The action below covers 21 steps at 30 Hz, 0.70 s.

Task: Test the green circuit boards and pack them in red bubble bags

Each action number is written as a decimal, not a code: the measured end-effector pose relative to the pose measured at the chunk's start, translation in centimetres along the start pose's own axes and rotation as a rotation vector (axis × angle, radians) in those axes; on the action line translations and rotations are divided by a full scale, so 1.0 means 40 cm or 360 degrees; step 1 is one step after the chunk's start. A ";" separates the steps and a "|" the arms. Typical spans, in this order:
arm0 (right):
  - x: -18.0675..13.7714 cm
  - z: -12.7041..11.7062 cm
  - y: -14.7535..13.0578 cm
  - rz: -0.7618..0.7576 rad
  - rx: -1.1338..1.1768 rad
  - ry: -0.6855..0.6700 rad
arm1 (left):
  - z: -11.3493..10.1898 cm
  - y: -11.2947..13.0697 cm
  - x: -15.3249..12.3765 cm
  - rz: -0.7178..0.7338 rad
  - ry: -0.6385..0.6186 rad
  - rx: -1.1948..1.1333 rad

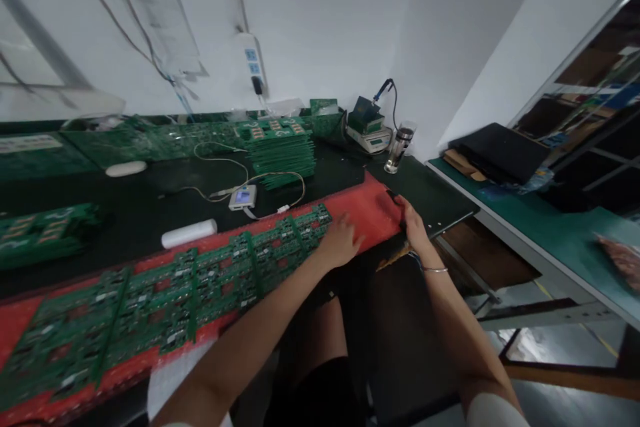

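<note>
A long strip of red bubble wrap (367, 203) lies along the bench edge, with a row of joined green circuit boards (220, 273) on top. My left hand (341, 240) rests on the wrap just past the right end of the boards, fingers apart and holding nothing. At the right end of the strip, my right hand (414, 223) has its fingers curled round the edge of the wrap. A small dark patch shows by its fingertips; I cannot make out what it is.
Behind the strip are a stack of green boards (280, 150), a small display box with cables (243, 197) and a white roll (189, 233). A glass bottle (400, 147) and a soldering iron stand (367, 117) are back right. More boards (47, 233) lie left.
</note>
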State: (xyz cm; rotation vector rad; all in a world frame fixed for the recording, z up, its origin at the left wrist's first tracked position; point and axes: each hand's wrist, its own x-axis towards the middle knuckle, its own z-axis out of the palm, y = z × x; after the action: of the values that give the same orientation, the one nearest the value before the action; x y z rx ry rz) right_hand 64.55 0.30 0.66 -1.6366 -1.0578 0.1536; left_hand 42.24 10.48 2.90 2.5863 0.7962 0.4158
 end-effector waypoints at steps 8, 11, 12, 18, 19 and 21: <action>0.014 0.034 0.032 0.0558 0.0003 0.0351 | -0.022 -0.159 -0.112 -0.0144 -0.0249 0.0395; 0.027 0.032 0.048 0.0634 0.0391 0.0410 | 0.012 -0.109 -0.066 -0.0125 -0.0246 0.0341; 0.028 0.030 0.051 0.0640 0.0501 0.0390 | 0.023 -0.086 -0.047 -0.0114 -0.0254 0.0321; 0.024 0.023 0.036 0.0808 0.0627 0.0322 | 0.081 0.028 0.058 -0.0058 -0.0275 0.0173; 0.024 0.025 0.031 0.0794 0.0621 0.0307 | 0.087 0.037 0.070 -0.0050 -0.0269 0.0141; 0.023 0.031 0.019 0.0701 0.0576 0.0250 | 0.095 0.047 0.088 -0.0026 -0.0228 0.0052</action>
State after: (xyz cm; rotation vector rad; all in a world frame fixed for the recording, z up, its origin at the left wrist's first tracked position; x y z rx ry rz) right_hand 64.78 1.83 -0.06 -1.4969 -0.5023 0.4714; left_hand 47.39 10.05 0.99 2.6034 0.7793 0.2109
